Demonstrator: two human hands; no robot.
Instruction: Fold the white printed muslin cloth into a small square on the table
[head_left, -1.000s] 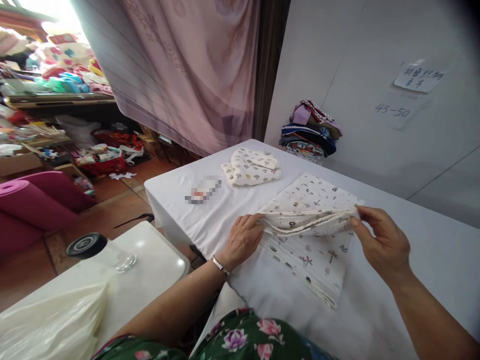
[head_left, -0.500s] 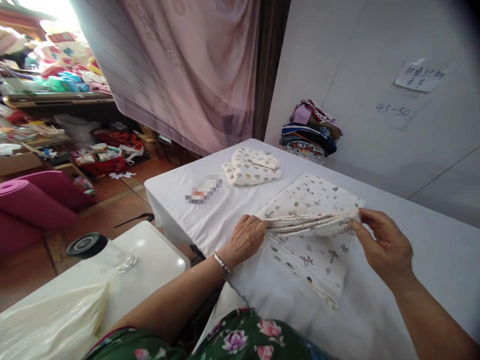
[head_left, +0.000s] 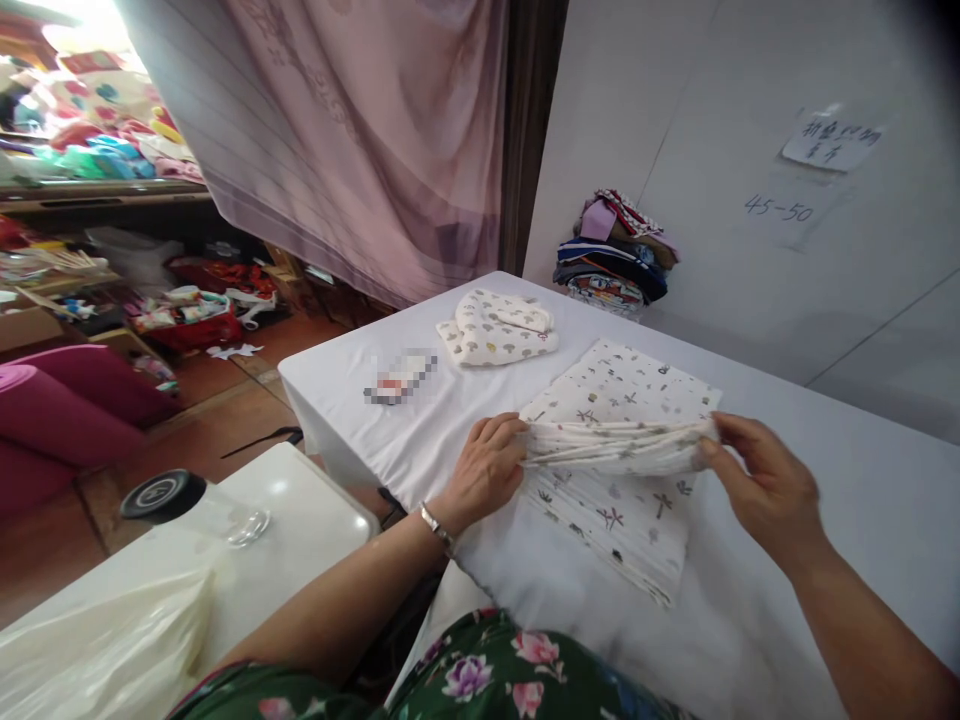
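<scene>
A white muslin cloth printed with small palm trees lies folded in layers on the white-covered table. Its folded edges are raised in a band across the middle. My left hand grips the left end of that band, fingers closed. At the right end, my right hand pinches the cloth between thumb and fingers. Behind it on the same table rests a second folded cloth with a mushroom-like print. Left of that lies a small flat object, blurred out by pixelation.
A side table at lower left bears a clear jar with a black lid and a pale plastic bag. Stacked clothes stand beyond the table by the wall. A pink curtain hangs behind; rolled pink mats lie at left.
Both hands keep their hold on the cloth's ends. The raised band has turned slightly, its gathered layers now closer together. The whole view has shifted a little.
</scene>
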